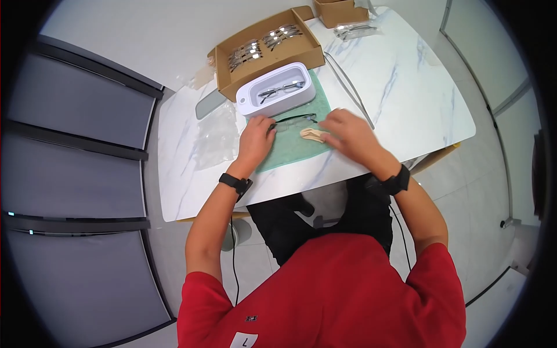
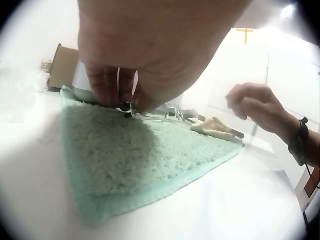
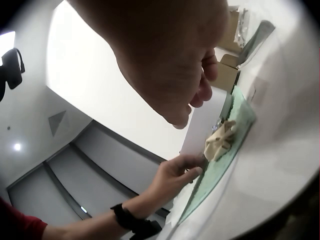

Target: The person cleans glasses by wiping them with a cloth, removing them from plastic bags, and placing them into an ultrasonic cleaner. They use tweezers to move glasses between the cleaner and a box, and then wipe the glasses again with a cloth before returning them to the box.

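Note:
A pair of dark-topped eyeglasses [image 1: 296, 118] lies on a green towel [image 1: 296, 153]. At its left end my left hand [image 1: 255, 140] pinches the frame; in the left wrist view the fingertips close around it near the hinge [image 2: 129, 107]. My right hand [image 1: 355, 138] hovers by the right end with loosely bent fingers, holding nothing. Below that hand is a crumpled beige cloth [image 1: 312, 135], also in the right wrist view as a folded cloth [image 3: 220, 141]. Behind the towel's middle stands a white cleaner tub [image 1: 278, 109] with another pair of glasses [image 1: 281, 90] in its basin.
An open cardboard box [image 1: 278, 65] with several pairs of glasses stands behind the tub. Clear plastic bags [image 1: 217, 136] and a grey flat case [image 1: 210, 104] lie left. A long grey strip [image 1: 351, 93] lies right; bagged glasses [image 1: 355, 31] sit beside a smaller box [image 1: 341, 14].

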`<state>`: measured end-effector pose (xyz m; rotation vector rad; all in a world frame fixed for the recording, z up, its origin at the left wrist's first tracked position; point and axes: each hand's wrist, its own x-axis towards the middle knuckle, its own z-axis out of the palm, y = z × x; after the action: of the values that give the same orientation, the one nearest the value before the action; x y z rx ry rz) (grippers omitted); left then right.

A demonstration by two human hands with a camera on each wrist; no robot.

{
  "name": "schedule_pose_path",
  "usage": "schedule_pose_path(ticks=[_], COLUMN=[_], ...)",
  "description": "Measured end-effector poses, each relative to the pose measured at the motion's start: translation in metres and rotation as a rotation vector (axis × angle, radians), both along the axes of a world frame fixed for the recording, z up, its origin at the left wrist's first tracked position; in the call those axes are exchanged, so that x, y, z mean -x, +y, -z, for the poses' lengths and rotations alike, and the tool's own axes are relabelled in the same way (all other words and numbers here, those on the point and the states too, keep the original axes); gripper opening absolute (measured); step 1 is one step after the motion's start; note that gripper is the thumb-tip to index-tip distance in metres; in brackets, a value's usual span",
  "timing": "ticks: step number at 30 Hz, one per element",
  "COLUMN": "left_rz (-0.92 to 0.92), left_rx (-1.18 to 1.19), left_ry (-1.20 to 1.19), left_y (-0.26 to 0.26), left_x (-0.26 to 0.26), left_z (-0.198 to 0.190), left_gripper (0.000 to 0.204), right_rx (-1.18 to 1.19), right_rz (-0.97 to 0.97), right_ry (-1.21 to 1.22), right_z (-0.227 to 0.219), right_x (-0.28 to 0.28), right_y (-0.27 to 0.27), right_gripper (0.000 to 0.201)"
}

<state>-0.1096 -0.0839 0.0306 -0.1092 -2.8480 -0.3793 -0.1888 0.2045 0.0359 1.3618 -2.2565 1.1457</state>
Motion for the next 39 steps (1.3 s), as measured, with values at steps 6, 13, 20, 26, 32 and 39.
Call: schedule_pose_path(ticks=[6, 13, 20, 26, 32, 39], left_rz=[-0.048, -0.087, 0.041, 0.057, -0.195, -0.327], left_rx=[-0.260, -0.398, -0.226, -0.171, -0.953, -1.716], left_ry=[-0.001, 0.120, 0.362, 0.468, 0.365, 0.133], left_y=[0.001, 0.027, 0.042, 0.043, 0.043, 0.072], left_x=[-0.016, -0.046, -0.057, -0.065, -0.068, -0.068], left_z=[-0.002, -0.010, -0.017, -0.026, -0.010, -0.023], left_gripper=[0.026, 0.026, 0.023, 0.023, 0.019, 0.015], right_rx=[-0.172, -0.121, 0.179, 0.104, 0.219, 0.228], right_rz=[0.077, 0.068, 0.028, 0.057, 0.176, 0.021], right_ry=[0.237, 0.096, 0.094, 0.071, -0.110, 0.159], right_z=[0.033, 0.031, -0.026, -0.007, -0.018, -0.022], right_x=[-0.003, -0.010, -0.040, -0.015, 0.000, -0.039], right_y=[-0.036, -0.033, -0.053, -0.064, -0.041, -0.064], right_gripper=[0.020, 0.018, 0.031, 0.035, 0.036, 0.034])
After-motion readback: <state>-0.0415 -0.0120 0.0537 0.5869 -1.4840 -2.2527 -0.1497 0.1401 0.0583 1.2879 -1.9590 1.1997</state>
